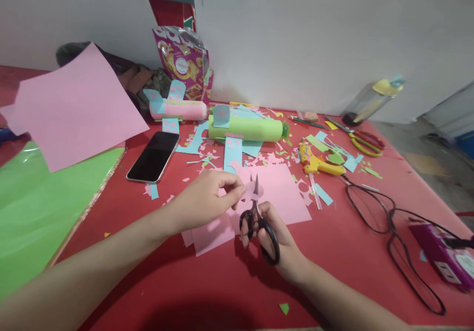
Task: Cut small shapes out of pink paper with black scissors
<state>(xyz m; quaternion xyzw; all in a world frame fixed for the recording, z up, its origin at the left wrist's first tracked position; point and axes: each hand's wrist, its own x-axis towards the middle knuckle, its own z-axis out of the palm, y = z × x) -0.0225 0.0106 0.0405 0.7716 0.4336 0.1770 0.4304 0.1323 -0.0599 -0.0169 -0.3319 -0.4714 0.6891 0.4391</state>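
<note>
My right hand (pixel 276 237) grips black-handled scissors (pixel 258 222), blades pointing up and slightly apart. My left hand (pixel 207 197) pinches a small pink paper piece (pixel 249 190) right at the blades. Both hands hover over a pink paper sheet (pixel 281 187) lying on the red table (pixel 207 281). Behind it lie a green paper-covered bottle plane (pixel 248 128) and a pink one (pixel 177 108), both with blue wings.
A black phone (pixel 153 156) lies left of the hands. Large pink sheet (pixel 74 103) and green sheet (pixel 33 207) sit at far left. A yellow glue gun (pixel 318 163), its black cable (pixel 392 227), a purple power strip (pixel 444 262), yellow-red scissors (pixel 365 141), a water bottle (pixel 370 101) and scraps lie right.
</note>
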